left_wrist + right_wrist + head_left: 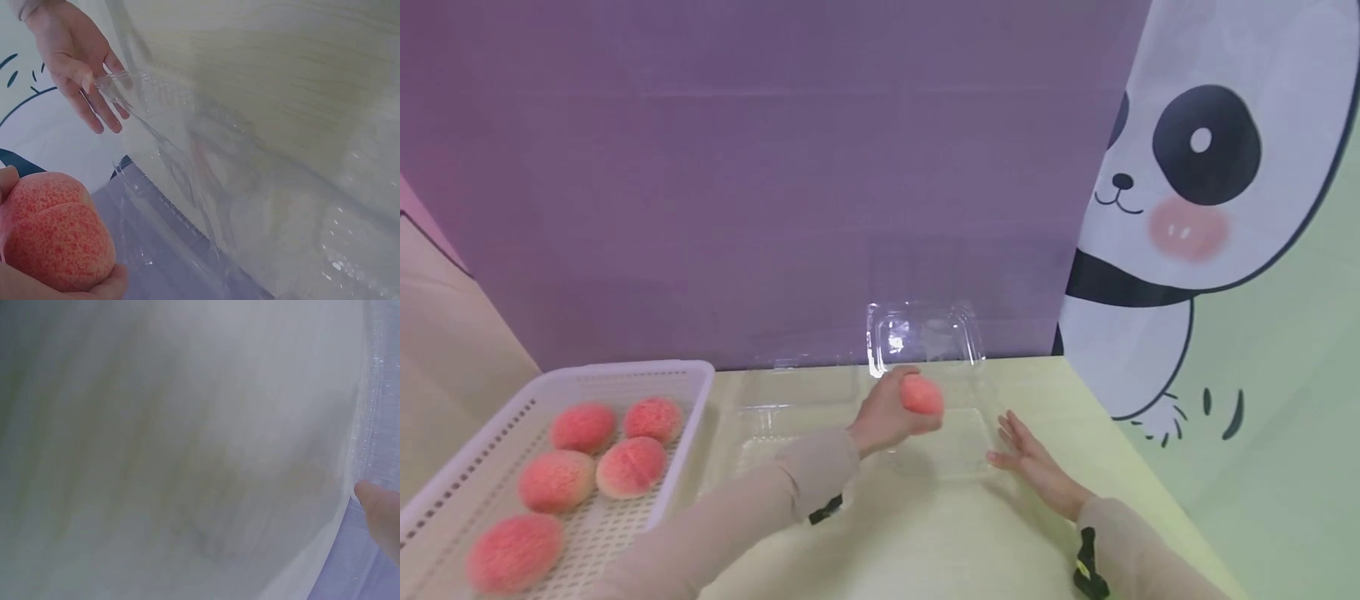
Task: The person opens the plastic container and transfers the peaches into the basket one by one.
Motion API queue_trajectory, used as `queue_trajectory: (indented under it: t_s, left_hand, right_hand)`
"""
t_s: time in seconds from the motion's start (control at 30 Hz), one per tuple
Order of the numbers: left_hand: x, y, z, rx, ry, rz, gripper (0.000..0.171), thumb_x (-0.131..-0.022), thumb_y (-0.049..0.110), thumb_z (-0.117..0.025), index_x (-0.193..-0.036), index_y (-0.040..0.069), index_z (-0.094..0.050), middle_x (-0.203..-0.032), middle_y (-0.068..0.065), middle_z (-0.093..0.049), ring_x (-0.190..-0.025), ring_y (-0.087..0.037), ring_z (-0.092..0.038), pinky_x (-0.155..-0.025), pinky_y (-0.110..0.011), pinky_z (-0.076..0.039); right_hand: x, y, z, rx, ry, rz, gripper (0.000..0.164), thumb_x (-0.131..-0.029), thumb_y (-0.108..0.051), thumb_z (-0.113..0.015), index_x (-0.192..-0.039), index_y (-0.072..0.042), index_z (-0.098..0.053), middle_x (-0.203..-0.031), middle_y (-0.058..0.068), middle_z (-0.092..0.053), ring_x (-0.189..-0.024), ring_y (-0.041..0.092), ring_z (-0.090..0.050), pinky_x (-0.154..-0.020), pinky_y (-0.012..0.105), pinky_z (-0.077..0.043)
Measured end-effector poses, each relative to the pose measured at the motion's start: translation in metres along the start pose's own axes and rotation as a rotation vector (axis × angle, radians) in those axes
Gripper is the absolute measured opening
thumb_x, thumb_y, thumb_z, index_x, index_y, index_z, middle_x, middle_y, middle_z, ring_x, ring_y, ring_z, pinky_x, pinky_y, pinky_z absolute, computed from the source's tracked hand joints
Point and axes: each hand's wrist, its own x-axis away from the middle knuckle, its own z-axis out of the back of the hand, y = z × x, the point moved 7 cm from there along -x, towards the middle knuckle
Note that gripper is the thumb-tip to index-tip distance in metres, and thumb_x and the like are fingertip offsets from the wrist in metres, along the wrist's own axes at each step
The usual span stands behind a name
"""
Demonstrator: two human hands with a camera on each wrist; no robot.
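My left hand (883, 414) grips a pinkish-red peach (921, 395) above an open clear plastic clamshell box (946, 458), whose lid (927, 329) stands raised against the purple backdrop. In the left wrist view the peach (59, 237) shows a crease and speckled skin, with a fingertip and thumb at its sides. Beside the box's right edge is my right hand (1036, 465), its fingers extended and holding nothing. Its thumb (381, 509) is right at the clear plastic edge in the right wrist view.
A white perforated basket (700, 400) stands on the left with several peaches (556, 481) in it. Between basket and hands lies another clear plastic box (797, 396), open. Behind the table (917, 542) rises a purple backdrop (775, 183), with a panda picture (1247, 242) at the right.
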Motion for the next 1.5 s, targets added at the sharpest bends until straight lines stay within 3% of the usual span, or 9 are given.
queue_trajectory:
  t_s: [0.3, 0.43, 0.67, 1.23, 1.37, 1.5]
  left_hand:
    - [0.032, -0.003, 0.040, -0.051, -0.006, -0.011, 0.076, -0.066, 0.014, -0.080, -0.132, 0.010, -0.041, -0.124, -0.008, -0.050, -0.104, -0.026, -0.055, -0.082, -0.039, -0.053]
    - [0.044, -0.006, 0.060, -0.051, 0.019, -0.011, 0.076, -0.066, 0.013, -0.080, -0.131, 0.010, -0.041, -0.124, -0.007, -0.050, -0.103, -0.024, -0.056, -0.082, -0.039, -0.053]
    - [0.065, -0.019, 0.095, -0.087, 0.086, 0.048, 0.078, -0.065, 0.013, -0.081, -0.133, 0.013, -0.042, -0.126, -0.005, -0.050, -0.103, -0.022, -0.056, -0.084, -0.040, -0.052]
    - [0.126, -0.035, 0.177, -0.215, 0.126, 0.097, 0.081, -0.069, 0.024, -0.079, -0.135, 0.008, -0.035, -0.120, -0.020, -0.053, -0.090, -0.023, -0.060, -0.072, -0.036, -0.054]
    - [0.143, -0.043, 0.193, -0.329, 0.156, 0.129, 0.084, -0.069, 0.035, -0.078, -0.136, 0.010, -0.035, -0.123, -0.018, -0.051, -0.091, -0.023, -0.059, -0.073, -0.039, -0.052]
    - [0.157, -0.052, 0.207, -0.356, 0.193, 0.129, 0.084, -0.069, 0.038, -0.077, -0.137, 0.012, -0.034, -0.131, -0.015, -0.044, -0.094, -0.022, -0.058, -0.074, -0.035, -0.051]
  right_hand:
    - [0.001, -0.002, -0.001, 0.009, -0.016, 0.008, 0.090, -0.089, -0.024, -0.056, -0.146, -0.012, 0.013, -0.154, 0.012, 0.004, -0.140, 0.035, 0.000, -0.109, 0.058, -0.005]
    - [0.001, -0.004, -0.001, 0.015, -0.020, 0.012, 0.090, -0.089, -0.024, -0.056, -0.146, -0.012, 0.013, -0.154, 0.012, 0.004, -0.140, 0.035, 0.000, -0.109, 0.058, -0.005]
    - [-0.001, -0.001, 0.000, 0.028, -0.026, -0.006, 0.091, -0.089, -0.025, -0.057, -0.146, -0.012, 0.014, -0.154, 0.012, 0.004, -0.140, 0.035, 0.000, -0.109, 0.058, -0.004]
    - [-0.012, 0.000, 0.003, 0.027, -0.032, 0.016, 0.091, -0.089, -0.024, -0.057, -0.146, -0.010, 0.013, -0.154, 0.014, 0.003, -0.140, 0.036, -0.001, -0.109, 0.057, -0.004]
    - [-0.013, 0.001, 0.004, 0.016, -0.029, 0.015, 0.091, -0.089, -0.023, -0.057, -0.146, -0.010, 0.013, -0.154, 0.014, 0.003, -0.140, 0.036, 0.000, -0.110, 0.057, -0.004]
    - [-0.013, 0.001, 0.005, 0.014, -0.031, 0.018, 0.091, -0.089, -0.023, -0.056, -0.145, -0.009, 0.013, -0.153, 0.015, 0.004, -0.140, 0.036, 0.000, -0.110, 0.057, -0.005]
